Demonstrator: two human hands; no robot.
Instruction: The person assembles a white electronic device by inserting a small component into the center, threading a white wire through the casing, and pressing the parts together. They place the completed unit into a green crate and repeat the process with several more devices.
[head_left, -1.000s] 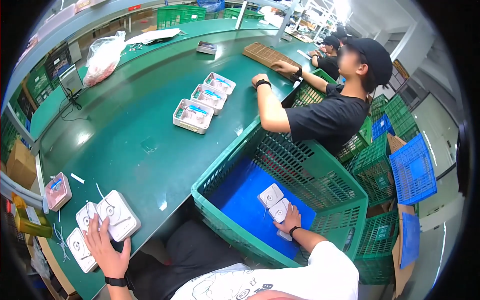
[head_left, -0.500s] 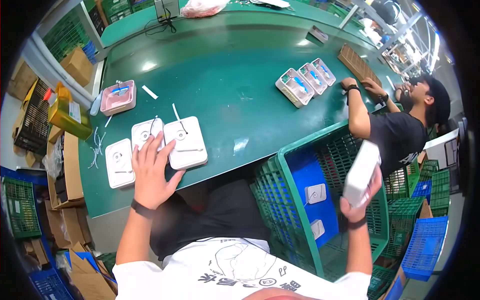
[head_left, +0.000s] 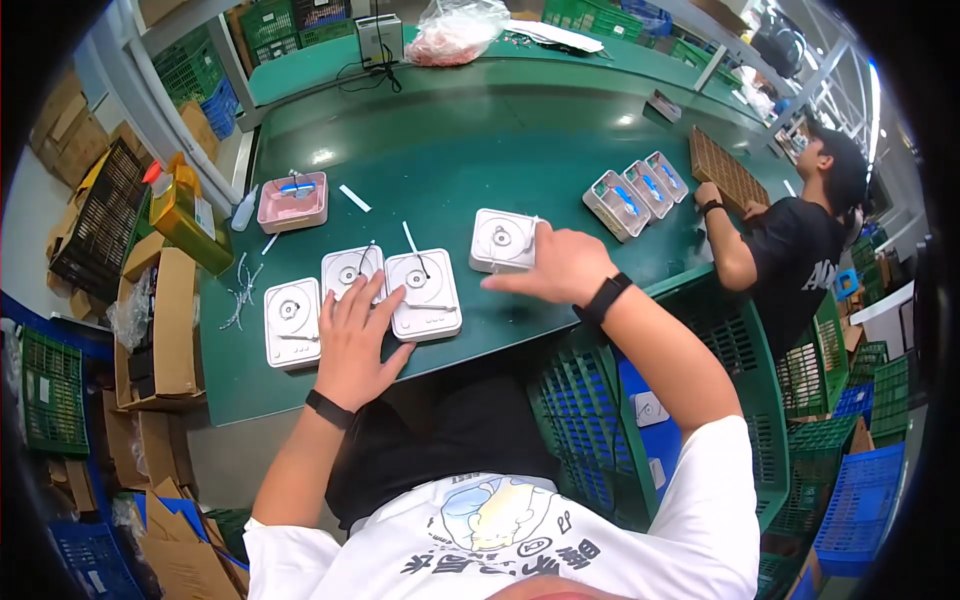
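Three white box-shaped units stand side by side on the green table, each with a round disc and a thin arm like a small record player: a left unit (head_left: 291, 322), a middle unit (head_left: 346, 265) and a right unit (head_left: 428, 315). My left hand (head_left: 358, 335) lies with fingers spread over the middle unit and the near edge of the right one. A fourth white unit (head_left: 502, 236) is at the table to their right. My right hand (head_left: 570, 265) grips its right side, thumb along the near side; the fingertips are partly hidden.
A green crate (head_left: 600, 410) with a blue lining holds more white units at my right. Three open pink casings (head_left: 625, 205) stand near a co-worker (head_left: 790, 240). A pink casing (head_left: 293, 203), a squeeze bottle (head_left: 245, 208) and wire scraps (head_left: 240, 292) lie at the left.
My right hand has carried the white unit from above the crate to the table. My left hand remains on the units. The whole view has shifted.
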